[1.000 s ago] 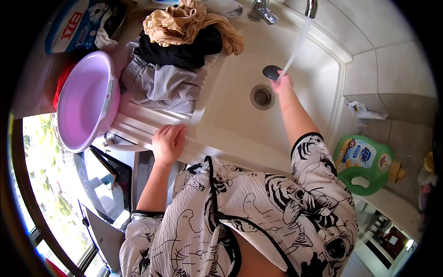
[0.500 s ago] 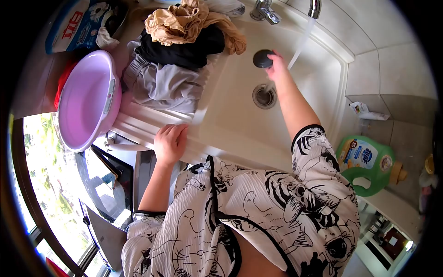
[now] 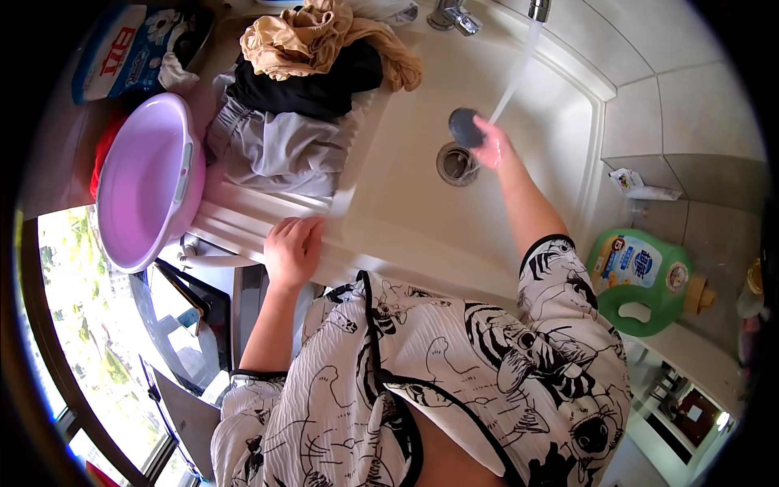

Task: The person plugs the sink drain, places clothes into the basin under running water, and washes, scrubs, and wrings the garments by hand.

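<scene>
The tap (image 3: 539, 10) runs, the drain (image 3: 457, 165) is uncovered, and the right hand (image 3: 493, 147) has fingers clamped on the plug (image 3: 465, 127) near it. The left hand (image 3: 292, 253) rests, fingers curled together, on the sink (image 3: 422, 219) edge; clothes (image 3: 300, 93) lie outside.

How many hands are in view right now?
2: the left hand on the sink's front edge, the right hand holding a dark disc near the drain. No others show.

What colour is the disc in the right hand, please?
The disc is dark grey, shown in the head view.
</scene>
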Motion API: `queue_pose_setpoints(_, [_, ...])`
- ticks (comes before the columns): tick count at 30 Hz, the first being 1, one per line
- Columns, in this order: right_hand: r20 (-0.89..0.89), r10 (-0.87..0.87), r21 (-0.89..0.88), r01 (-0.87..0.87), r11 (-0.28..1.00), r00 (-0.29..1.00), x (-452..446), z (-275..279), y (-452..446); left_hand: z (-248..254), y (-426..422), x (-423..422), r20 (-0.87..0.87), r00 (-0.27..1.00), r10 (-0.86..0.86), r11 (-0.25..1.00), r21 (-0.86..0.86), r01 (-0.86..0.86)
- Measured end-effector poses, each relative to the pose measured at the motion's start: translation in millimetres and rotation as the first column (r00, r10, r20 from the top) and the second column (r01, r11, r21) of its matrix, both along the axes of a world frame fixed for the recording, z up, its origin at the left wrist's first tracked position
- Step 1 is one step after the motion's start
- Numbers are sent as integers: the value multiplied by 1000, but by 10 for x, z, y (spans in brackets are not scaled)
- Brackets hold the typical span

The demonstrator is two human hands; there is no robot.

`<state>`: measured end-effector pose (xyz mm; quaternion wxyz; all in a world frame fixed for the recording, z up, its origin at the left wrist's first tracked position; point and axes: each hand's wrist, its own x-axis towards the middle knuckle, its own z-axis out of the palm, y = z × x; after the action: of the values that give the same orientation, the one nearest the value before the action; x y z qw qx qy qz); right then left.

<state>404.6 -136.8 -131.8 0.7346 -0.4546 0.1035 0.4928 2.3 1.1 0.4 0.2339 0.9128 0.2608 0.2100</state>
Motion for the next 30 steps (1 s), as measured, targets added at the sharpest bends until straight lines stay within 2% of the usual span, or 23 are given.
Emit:
queue_pose_setpoints(3, [7,382,-221,-371,902,924,-325,-20,-190,1,-2,8,7,1000,7,1000,-9,-7])
queue_pose_setpoints(4, [8,385,-221,-374,901,923,-388,-67,-269,-1,-3,2,15,1000,11,1000,-15,-11])
queue_pose_setpoints(5, [19,635,-351,-590,727,772,-458,-101,-353,-3,-7,-6,14,1000,13,1000,-17,-13])
queue_pose_setpoints(6, [-11,830,-471,-735,488,558,-490,-132,-417,-8,-5,-8,20,1000,13,1000,-8,-13])
queue_pose_setpoints(7, [-13,828,-472,-734,489,560,-461,-144,-474,-11,-7,-6,27,1000,10,1000,0,-10])
queue_pose_setpoints(8, [37,965,-700,-683,210,259,-449,-12,-500,-12,-8,-5,28,1000,5,1000,-4,-5])
queue_pose_setpoints(9, [-12,997,-872,-487,-45,-71,-425,67,-537,-13,-7,-6,26,1000,6,1000,-12,-5])
queue_pose_setpoints(10, [-15,998,-874,-484,-45,-66,-329,7,-618,-15,-5,-3,25,1000,8,1000,-20,-7])
queue_pose_setpoints(12, [200,966,-911,-332,245,163,-91,-117,-702,-16,-8,8,37,999,2,1000,-1,-2])
queue_pose_setpoints(13, [198,966,-912,-331,243,165,-18,-149,-690,-22,-7,7,45,999,-2,1000,19,1])
queue_pose_setpoints(14, [293,785,-805,-302,511,546,34,-100,-656,-20,-8,4,46,999,-5,1000,18,5])
queue_pose_setpoints(15, [301,460,-669,-159,726,835,96,-67,-614,-18,-8,0,43,999,-8,1000,16,7])
queue_pose_setpoints(16, [330,289,-541,-71,838,899,168,-60,-512,-14,-3,9,40,999,-18,1000,16,18])
queue_pose_setpoints(17, [328,115,-403,29,915,938,223,-79,-370,-14,-8,4,37,999,-25,1000,14,25])
queue_pose_setpoints(18, [327,115,-404,29,914,938,261,-78,-216,-20,-7,-6,37,999,-16,1000,13,15])
queue_pose_setpoints(20, [207,-26,-196,67,978,978,276,-67,-67,-34,-9,12,35,999,-31,999,10,30])
queue_pose_setpoints(21, [208,-25,-197,67,978,978,245,-11,12,-36,-13,4,31,999,-25,1000,4,25])
queue_pose_setpoints(23, [129,-110,-73,120,990,985,209,103,136,-26,-7,-1,22,1000,-20,1000,3,20])
queue_pose_setpoints(27, [91,-39,7,38,999,995,145,372,119,-17,-1,2,20,1000,-10,1000,-3,10])
queue_pose_setpoints(29, [70,175,4,-176,984,982,100,502,-74,-28,-10,-3,19,1000,-8,1000,-2,8])
queue_pose_setpoints(30, [70,175,4,-176,984,982,84,490,-200,-24,-4,-10,17,1000,-6,1000,-10,6])
